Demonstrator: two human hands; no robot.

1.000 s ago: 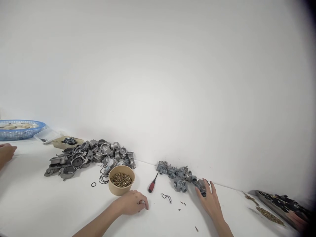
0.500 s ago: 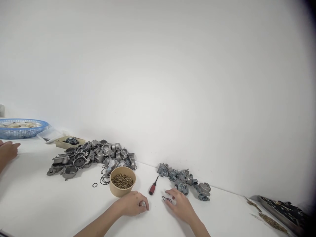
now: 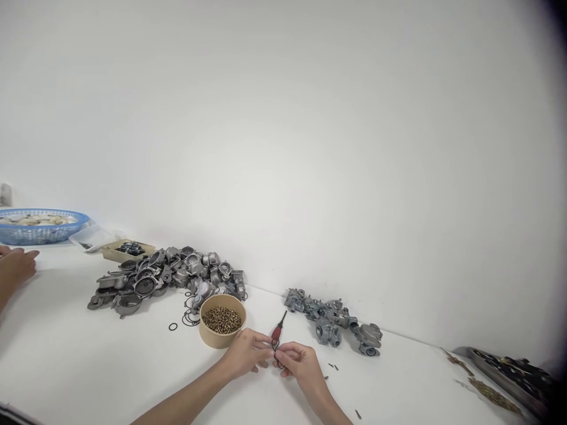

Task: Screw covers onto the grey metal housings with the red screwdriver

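Observation:
My left hand [image 3: 246, 354] and my right hand [image 3: 299, 365] meet in front of the bowl, fingertips nearly touching. Between them is a thin black rubber ring [image 3: 279, 361], bent out of round. The right thumb and fingers pinch it, and the left fingertips close on its other side. Just behind the fingers lies a screwdriver [image 3: 277, 333] with a red and black handle, its shaft pointing away; the ring overlaps the near end of its handle. Left of my left hand stands a round tan bowl [image 3: 212, 339] filled with brass-coloured screws [image 3: 221, 320].
Left of the bowl are piled grey metal housings [image 3: 146, 286] and loose black rings [image 3: 172, 326]. Assembled metal parts [image 3: 328, 333] lie along the wall. Small dark pieces [image 3: 358, 414] lie to the right, near a tray [image 3: 509, 372]. Another person's hand [image 3: 18, 265] is by a blue basket [image 3: 44, 236].
My right hand has moved left with the black ring, and my left hand has come to meet it. Small dark pieces now show on the table where my right hand was.

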